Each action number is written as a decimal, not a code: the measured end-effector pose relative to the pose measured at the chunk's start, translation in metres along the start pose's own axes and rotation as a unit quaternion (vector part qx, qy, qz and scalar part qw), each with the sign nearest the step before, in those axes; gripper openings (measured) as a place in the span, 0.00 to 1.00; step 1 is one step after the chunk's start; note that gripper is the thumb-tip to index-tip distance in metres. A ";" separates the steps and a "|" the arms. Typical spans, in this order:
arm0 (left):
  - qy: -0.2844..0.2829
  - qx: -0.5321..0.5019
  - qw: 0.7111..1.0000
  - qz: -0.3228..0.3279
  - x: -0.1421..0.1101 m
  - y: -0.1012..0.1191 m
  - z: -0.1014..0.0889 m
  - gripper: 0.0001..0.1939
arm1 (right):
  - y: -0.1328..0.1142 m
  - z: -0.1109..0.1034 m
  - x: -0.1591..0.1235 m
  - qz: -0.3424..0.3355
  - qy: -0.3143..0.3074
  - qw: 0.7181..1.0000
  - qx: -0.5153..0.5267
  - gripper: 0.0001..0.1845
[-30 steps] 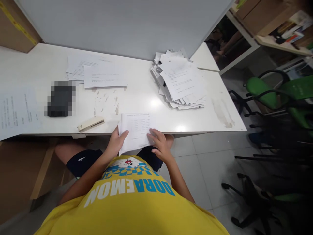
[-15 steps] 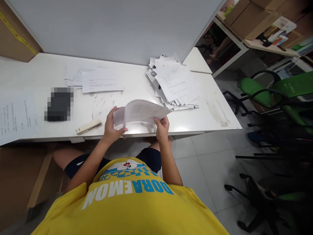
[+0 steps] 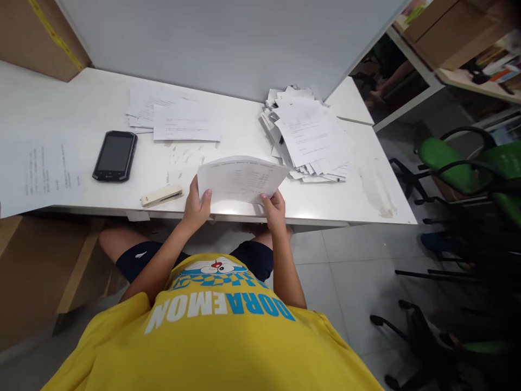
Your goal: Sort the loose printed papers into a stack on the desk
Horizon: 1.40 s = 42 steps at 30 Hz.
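Note:
Printed paper sheets [image 3: 240, 179] are held up just above the desk's front edge, bowed a little along the top. My left hand [image 3: 197, 206] grips their left edge, thumb in front and fingers behind. At the lower right corner my right hand [image 3: 274, 209] pinches the same sheets between thumb and fingers. How many sheets there are I cannot tell. Left of my left hand lies a cream stapler [image 3: 161, 196]. Beyond the sheets to the right, a messy heap of printed papers [image 3: 303, 133] rests on the desk.
A black phone [image 3: 116, 156] lies on the white desk [image 3: 240, 130]. Behind it is a small stack of papers [image 3: 185, 124]; another sheet [image 3: 36, 174] lies far left. A grey partition [image 3: 228, 43] and cardboard box [image 3: 40, 41] border the back. Green chairs [image 3: 445, 163] stand right.
The left thumb has moved from the sheets' bottom edge onto their front, and the folded-over left side now lies flatter. The camera view has shifted slightly left.

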<state>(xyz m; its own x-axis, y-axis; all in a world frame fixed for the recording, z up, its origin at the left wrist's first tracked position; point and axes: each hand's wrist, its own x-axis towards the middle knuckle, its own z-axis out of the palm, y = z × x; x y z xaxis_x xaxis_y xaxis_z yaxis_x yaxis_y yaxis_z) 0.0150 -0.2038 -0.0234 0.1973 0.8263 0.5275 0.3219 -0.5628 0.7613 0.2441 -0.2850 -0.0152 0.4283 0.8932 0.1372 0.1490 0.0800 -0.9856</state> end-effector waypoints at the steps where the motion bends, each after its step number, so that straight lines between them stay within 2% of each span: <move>1: 0.004 -0.007 1.000 0.000 -0.003 0.003 -0.006 0.31 | -0.001 -0.004 -0.005 0.010 -0.007 1.000 -0.009 0.23; 4: -0.008 -0.005 0.999 -0.041 -0.017 0.016 -0.033 0.34 | -0.003 -0.014 -0.024 0.063 -0.062 0.995 -0.033 0.20; 7: -0.003 0.066 0.995 -0.078 -0.031 0.026 -0.066 0.32 | -0.005 -0.015 -0.038 0.120 -0.108 0.986 -0.033 0.20; 10: 0.031 0.188 0.981 -0.036 -0.034 0.023 -0.090 0.27 | -0.010 -0.004 -0.039 0.173 -0.127 0.976 -0.030 0.18; 12: 0.009 0.256 0.967 -0.002 -0.030 0.014 -0.097 0.27 | -0.014 0.005 -0.034 0.207 -0.131 0.969 -0.033 0.17; 15: -0.067 0.292 0.954 0.007 -0.025 -0.003 -0.098 0.28 | -0.019 0.010 -0.025 0.236 -0.136 0.962 -0.035 0.16; 17: -0.093 0.291 0.952 0.000 -0.025 -0.013 -0.094 0.27 | -0.021 0.008 -0.022 0.244 -0.139 0.959 -0.033 0.15; 22: -0.096 0.278 0.956 -0.008 -0.019 -0.025 -0.090 0.25 | -0.023 0.002 -0.022 0.247 -0.142 0.958 -0.029 0.14; 28: -0.121 0.263 0.957 0.006 -0.008 -0.029 -0.094 0.25 | -0.025 0.002 -0.021 0.259 -0.158 0.952 -0.034 0.14; 36: -0.138 0.270 0.953 0.015 -0.008 -0.030 -0.095 0.29 | -0.024 0.001 -0.020 0.276 -0.160 0.948 -0.008 0.18; 42: -0.182 0.290 0.939 0.028 -0.008 -0.029 -0.098 0.31 | -0.034 -0.003 -0.011 0.235 -0.164 0.958 -0.030 0.18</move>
<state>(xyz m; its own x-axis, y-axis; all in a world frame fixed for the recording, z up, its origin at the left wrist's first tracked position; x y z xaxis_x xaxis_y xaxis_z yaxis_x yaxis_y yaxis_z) -0.0867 -0.1961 -0.0130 0.4991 0.8070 0.3157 0.7313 -0.5877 0.3462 0.2364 -0.2991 0.0167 0.1581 0.9161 -0.3684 0.0630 -0.3817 -0.9221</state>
